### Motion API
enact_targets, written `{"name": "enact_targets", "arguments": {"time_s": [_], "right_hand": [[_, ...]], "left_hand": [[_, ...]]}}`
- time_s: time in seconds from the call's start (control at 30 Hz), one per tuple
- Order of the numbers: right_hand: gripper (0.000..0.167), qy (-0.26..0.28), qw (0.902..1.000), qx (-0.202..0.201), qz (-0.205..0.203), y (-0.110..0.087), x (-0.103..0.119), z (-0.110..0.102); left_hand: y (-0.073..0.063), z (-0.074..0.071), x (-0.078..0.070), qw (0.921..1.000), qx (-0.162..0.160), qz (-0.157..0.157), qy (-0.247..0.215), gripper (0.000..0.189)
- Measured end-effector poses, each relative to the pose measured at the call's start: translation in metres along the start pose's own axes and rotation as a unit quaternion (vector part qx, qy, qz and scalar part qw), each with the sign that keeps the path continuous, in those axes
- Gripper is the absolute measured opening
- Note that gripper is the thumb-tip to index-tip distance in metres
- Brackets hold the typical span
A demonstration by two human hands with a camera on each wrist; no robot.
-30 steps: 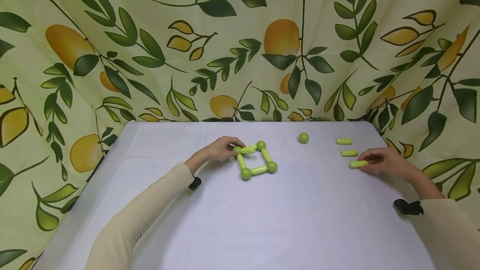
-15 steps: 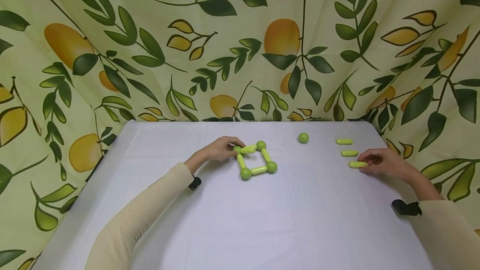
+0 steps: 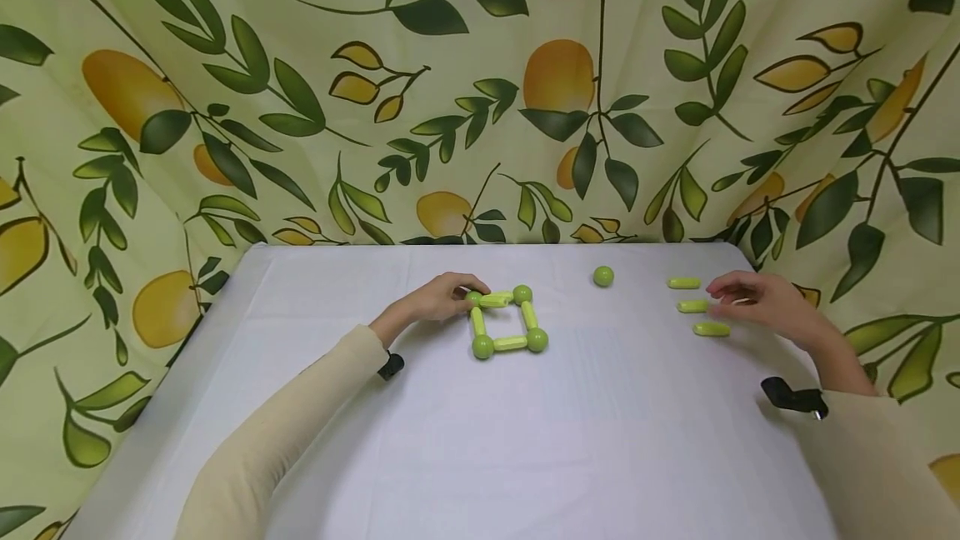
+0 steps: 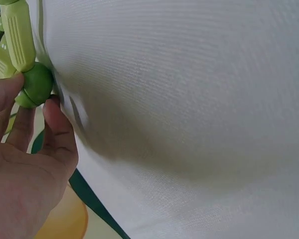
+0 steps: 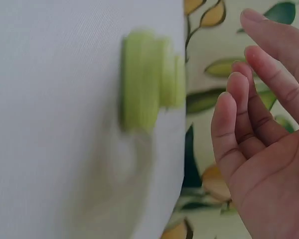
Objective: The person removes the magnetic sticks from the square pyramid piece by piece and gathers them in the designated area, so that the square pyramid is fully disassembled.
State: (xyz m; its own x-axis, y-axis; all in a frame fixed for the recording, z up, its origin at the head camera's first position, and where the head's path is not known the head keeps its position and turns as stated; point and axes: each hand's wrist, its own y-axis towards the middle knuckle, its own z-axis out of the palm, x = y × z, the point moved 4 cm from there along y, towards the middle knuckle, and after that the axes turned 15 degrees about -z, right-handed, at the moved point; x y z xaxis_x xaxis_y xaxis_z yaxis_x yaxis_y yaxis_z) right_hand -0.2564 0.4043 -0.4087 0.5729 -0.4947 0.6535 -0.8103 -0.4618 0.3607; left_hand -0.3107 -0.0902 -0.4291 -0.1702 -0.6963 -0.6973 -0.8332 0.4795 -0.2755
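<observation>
A square frame of light green rods (image 3: 510,343) joined by darker green balls lies on the white table, left of its middle. My left hand (image 3: 438,298) pinches the corner ball (image 4: 38,83) at the frame's far left between thumb and fingers. In the left wrist view one rod (image 4: 17,37) runs up from that ball. At the right, three loose rods lie in a column: a far one (image 3: 684,282), a middle one (image 3: 692,306) and a near one (image 3: 712,329). Over their right ends hovers my right hand (image 3: 772,311), holding nothing, fingers loosely bent.
A single loose green ball (image 3: 603,277) sits near the back edge, between the frame and the rods. The white cloth-covered table (image 3: 480,448) ends at a patterned curtain (image 3: 465,107) behind and on both sides.
My right hand has let go of the near rod and risen back from it. The frame's near side has swung slightly left while my left hand keeps its pinch on the corner ball.
</observation>
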Motion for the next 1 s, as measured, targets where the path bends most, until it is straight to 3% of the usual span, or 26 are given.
{"name": "enact_targets", "arguments": {"time_s": [0.47, 0.73, 1.0], "right_hand": [[0.031, 0.077, 0.996, 0.038, -0.025, 0.07, 0.019, 0.063], [0.029, 0.151, 0.9841, 0.073, -0.059, 0.107, 0.024, 0.111], [0.032, 0.192, 0.97, 0.125, -0.083, 0.139, 0.053, 0.156]], "left_hand": [[0.006, -0.002, -0.004, 0.9994, 0.031, 0.011, 0.01, 0.033], [0.011, -0.001, -0.009, 0.9984, 0.048, 0.025, 0.017, 0.033], [0.01, 0.0, -0.007, 0.9999, 0.01, -0.008, -0.005, 0.03]]}}
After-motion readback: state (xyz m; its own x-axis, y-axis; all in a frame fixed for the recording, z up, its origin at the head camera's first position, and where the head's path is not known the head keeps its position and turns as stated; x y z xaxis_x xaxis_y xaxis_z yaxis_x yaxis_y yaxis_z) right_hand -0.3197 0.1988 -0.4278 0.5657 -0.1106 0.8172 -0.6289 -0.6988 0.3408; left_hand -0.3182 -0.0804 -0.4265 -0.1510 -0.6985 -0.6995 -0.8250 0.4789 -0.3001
